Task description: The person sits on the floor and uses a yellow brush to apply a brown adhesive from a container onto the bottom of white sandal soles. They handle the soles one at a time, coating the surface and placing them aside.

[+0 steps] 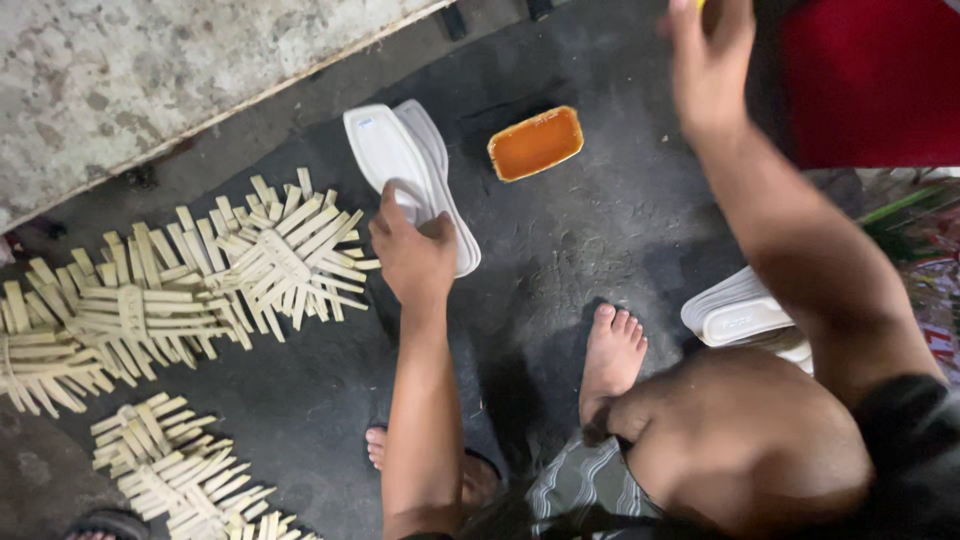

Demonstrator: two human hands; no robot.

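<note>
My left hand [412, 252] is shut on a small stack of white shoe insoles [385, 150], held out over the dark floor. My right hand [708, 62] is raised at the top of the view, near a red surface; a bit of yellow shows at its fingertips, and I cannot tell what it holds. An orange tray of glue-like paste [535, 143] lies on the floor between the two hands. My bare feet [612, 355] rest on the floor below.
Crossed piles of pale strips [200, 280] cover the floor at left, with more at bottom left [180, 470]. A second stack of white insoles [740, 318] lies by my right arm. A concrete slab [150, 70] borders the top left. The red surface [870, 80] is at top right.
</note>
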